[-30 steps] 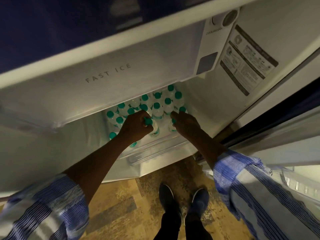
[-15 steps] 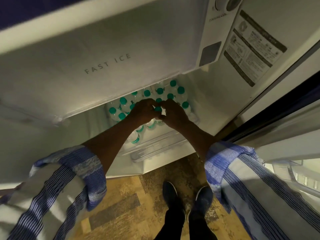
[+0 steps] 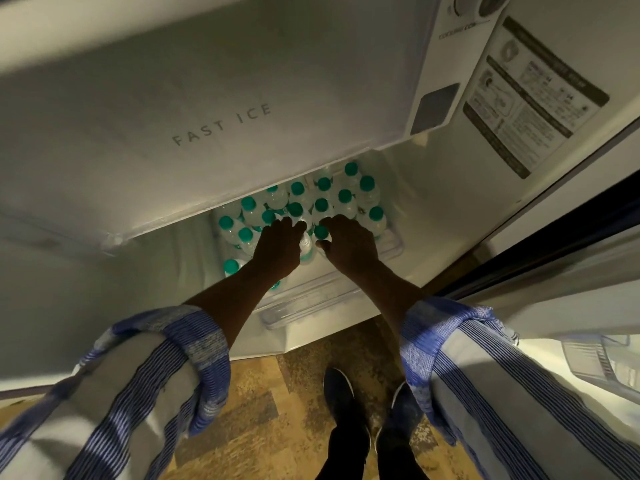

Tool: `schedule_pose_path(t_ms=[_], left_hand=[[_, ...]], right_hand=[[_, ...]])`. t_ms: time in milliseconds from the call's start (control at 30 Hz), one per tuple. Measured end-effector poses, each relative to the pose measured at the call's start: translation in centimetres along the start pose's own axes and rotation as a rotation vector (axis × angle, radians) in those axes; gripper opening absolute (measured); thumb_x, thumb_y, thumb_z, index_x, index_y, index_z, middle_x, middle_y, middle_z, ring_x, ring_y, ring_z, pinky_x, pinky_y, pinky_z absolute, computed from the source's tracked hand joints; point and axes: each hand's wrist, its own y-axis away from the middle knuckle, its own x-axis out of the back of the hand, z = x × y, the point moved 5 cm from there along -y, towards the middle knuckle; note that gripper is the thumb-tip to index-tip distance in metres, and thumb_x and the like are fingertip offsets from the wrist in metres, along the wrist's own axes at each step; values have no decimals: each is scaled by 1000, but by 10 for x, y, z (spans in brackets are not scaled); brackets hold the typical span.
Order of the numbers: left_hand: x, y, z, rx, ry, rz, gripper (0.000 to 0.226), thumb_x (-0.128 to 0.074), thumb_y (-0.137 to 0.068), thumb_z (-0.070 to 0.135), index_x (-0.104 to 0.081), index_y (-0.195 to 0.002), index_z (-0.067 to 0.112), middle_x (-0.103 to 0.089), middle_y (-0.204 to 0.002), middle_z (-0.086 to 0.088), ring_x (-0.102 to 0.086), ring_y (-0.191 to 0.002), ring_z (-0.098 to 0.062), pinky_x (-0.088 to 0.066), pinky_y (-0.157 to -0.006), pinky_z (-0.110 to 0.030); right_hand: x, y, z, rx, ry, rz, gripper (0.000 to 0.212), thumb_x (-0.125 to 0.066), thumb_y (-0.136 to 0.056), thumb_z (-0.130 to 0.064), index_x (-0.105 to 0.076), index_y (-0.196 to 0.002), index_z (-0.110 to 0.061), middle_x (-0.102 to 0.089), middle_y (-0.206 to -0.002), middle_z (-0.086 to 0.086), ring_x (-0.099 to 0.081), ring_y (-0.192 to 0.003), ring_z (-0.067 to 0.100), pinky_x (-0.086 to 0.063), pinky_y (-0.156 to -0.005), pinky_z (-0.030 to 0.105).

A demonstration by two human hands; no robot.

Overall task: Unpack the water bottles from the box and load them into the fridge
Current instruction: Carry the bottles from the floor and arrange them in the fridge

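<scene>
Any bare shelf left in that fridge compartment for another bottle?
Bare floor shows mainly at the front, between the forearms behind the clear front lip. Behind the left hand and right hand, green-capped bottles stand packed cap to cap.

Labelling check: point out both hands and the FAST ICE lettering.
left hand point(image 3: 277, 249), head view, back of hand.
right hand point(image 3: 349, 247), head view, back of hand.
FAST ICE lettering point(image 3: 220, 126), head view, letter T.

Roughly fifteen green-capped water bottles point(image 3: 367, 192) show, with others possibly hidden. Two hands: left hand point(image 3: 277, 249), right hand point(image 3: 349, 245). Two shoes point(image 3: 341, 386).
</scene>
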Motion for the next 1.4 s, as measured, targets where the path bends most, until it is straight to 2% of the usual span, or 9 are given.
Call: schedule_pose_path(t_ms=[333, 533, 667, 767, 833, 967, 1133, 1267, 1400], left_hand=[[-8, 21, 2, -107, 198, 43, 34, -73, -85, 33, -62, -111, 15, -69, -103, -6, -66, -98, -25, -53, -88, -40], [-5, 25, -5, -59, 257, 37, 50, -74, -85, 32, -59, -129, 15, -67, -117, -8, -63, -108, -26, -50, -95, -36], [7, 33, -21, -26, 395, -10, 55, -72, -87, 26, -53, -137, 14, -66, -119, -9, -59, -112, -26, -51, -94, -39], [21, 43, -46, 128, 396, 103, 38, -70, -88, 16, -61, -124, 12, -66, -114, -12, -61, -107, -28, -55, -88, -41], [20, 56, -64, 300, 331, 98, 33, -69, -85, 14, -64, -117, 11, -64, -114, -15, -61, -106, -31, -55, -86, -44], [4, 84, -76, 384, 184, -15, 38, -70, -82, 14, -61, -119, 9, -58, -117, -19, -58, -102, -34, -54, -83, -43], [-16, 92, -79, 403, 184, -43, 45, -73, -83, 16, -56, -124, 9, -56, -120, -19, -59, -107, -33, -56, -87, -40], [-17, 93, -80, 438, 225, -23, 36, -75, -83, 13, -60, -114, 6, -60, -112, -18, -63, -101, -31, -56, -83, -36], [-20, 99, -79, 466, 225, -69, 37, -75, -83, 13, -60, -115, 5, -59, -111, -18, -62, -101, -31, -56, -84, -35]], right_hand=[[-10, 25, 5, 2, 42, -60, 38, -76, -84, -31, -66, -115, -12, -72, -110, 8, -68, -106, 29, -57, -88, 42], [-8, 28, 4, -4, 46, -71, 52, -79, -81, -30, -62, -125, -9, -71, -114, 11, -69, -105, 31, -58, -86, 45], [21, 20, 0, 53, 7, 36, 33, -67, -90, -34, -65, -115, -12, -70, -108, 8, -68, -98, 25, -59, -79, 38], [52, 8, 26, -41, 66, 167, 25, -66, -90, -25, -67, -112, -13, -65, -107, 10, -62, -94, 24, -58, -71, 36], [55, 3, 56, -191, 161, 123, 36, -66, -87, -16, -62, -123, -11, -60, -116, 17, -58, -99, 34, -56, -73, 41], [40, 4, 82, -167, 310, -20, 42, -73, -82, -15, -64, -122, -7, -62, -97, 22, -61, -79, 42, -55, -64, 46], [50, -8, 77, -158, 295, -129, 26, -60, -95, -27, -60, -113, -8, -61, -98, 16, -62, -85, 36, -51, -71, 42], [49, 2, 77, -84, 323, -16, 25, -81, -76, -8, -66, -95, 0, -62, -74, 18, -61, -59, 35, -49, -51, 34], [46, 14, 82, -49, 379, 56, 20, -78, -79, -6, -67, -95, 1, -61, -73, 19, -60, -56, 33, -49, -49, 34]])
